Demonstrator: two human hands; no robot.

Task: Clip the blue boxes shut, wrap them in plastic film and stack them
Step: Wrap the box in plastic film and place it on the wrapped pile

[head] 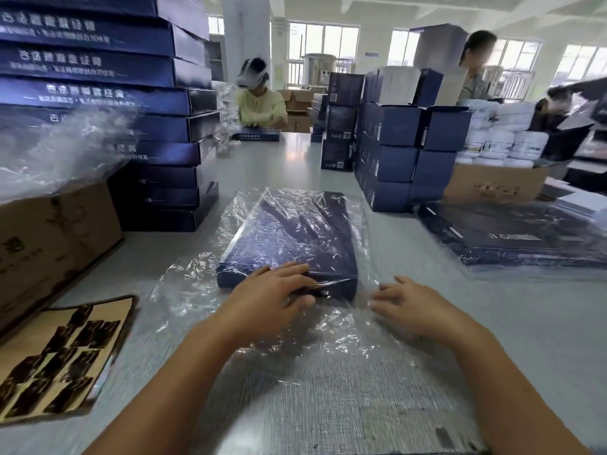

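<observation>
A flat blue box [289,238] lies on the grey table in front of me, lengthwise away from me, with clear plastic film [338,326] draped over it and spread around it. My left hand [272,290] lies on the box's near edge, fingers straight across the top and thumb down the front face, over the film. My right hand [404,300] hovers or rests just right of the box's near corner, fingers relaxed on the film. A tall stack of flat blue boxes [157,126] stands at the left.
A brown carton [49,244] with loose film sits at the left. A card of dark clips [59,359] lies at the near left. Wrapped flat boxes [512,234] lie at the right, taller blue boxes [397,152] behind them. Two people work at the far end.
</observation>
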